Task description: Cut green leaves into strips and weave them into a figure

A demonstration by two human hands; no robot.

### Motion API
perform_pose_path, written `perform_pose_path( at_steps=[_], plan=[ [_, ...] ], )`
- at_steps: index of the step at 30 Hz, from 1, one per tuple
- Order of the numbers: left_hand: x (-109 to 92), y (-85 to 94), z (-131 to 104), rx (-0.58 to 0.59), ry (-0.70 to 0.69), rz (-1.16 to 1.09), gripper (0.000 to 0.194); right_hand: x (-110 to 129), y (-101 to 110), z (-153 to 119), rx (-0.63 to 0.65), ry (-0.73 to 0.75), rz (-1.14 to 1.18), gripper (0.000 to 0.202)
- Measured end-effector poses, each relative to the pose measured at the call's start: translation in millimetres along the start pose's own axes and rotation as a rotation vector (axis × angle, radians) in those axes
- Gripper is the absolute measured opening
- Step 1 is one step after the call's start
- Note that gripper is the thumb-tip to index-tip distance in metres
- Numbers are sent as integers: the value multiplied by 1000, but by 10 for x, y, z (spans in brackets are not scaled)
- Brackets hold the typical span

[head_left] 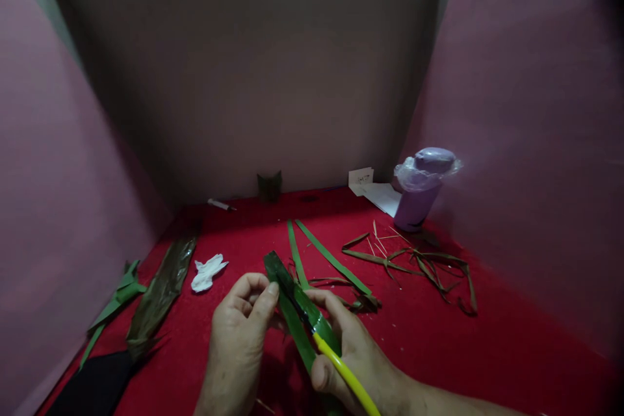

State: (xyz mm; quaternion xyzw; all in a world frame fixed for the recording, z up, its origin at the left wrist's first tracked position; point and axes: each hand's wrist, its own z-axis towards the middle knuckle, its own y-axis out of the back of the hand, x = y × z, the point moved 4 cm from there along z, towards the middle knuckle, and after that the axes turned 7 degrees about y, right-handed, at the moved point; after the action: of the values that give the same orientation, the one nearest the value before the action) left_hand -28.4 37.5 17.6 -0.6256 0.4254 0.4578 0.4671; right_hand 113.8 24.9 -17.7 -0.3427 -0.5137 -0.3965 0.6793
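My left hand (248,318) pinches a broad green leaf strip (277,268) near its far end, thumb on top. My right hand (351,351) is closed around yellow-handled scissors (336,361). Their dark blades lie along the leaf strip, which is split lengthwise into two parts between my hands. The lower end of the strip passes under my right hand, where it is partly hidden. Just beyond my hands, two long narrow green strips (331,255) spread out on the red cloth (439,344).
Brown dried strips (424,263) and thin sticks (379,246) lie to the right. Behind them stand a purple bin (416,205) and white papers (383,197). A crumpled tissue (208,273), a brown leaf (163,289), and a folded green leaf (119,296) are left. A small leaf box (270,186) stands behind.
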Motion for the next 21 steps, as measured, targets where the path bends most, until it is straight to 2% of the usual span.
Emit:
perform_pose_path(
  at_steps=[12, 21],
  plan=[
    [41, -69, -35, 64, 44, 45, 20, 28, -44, 36, -15, 33, 216, 81],
    [33, -116, -77, 118, 50, 90, 19, 38, -34, 27, -18, 28, 219, 78]
  ],
)
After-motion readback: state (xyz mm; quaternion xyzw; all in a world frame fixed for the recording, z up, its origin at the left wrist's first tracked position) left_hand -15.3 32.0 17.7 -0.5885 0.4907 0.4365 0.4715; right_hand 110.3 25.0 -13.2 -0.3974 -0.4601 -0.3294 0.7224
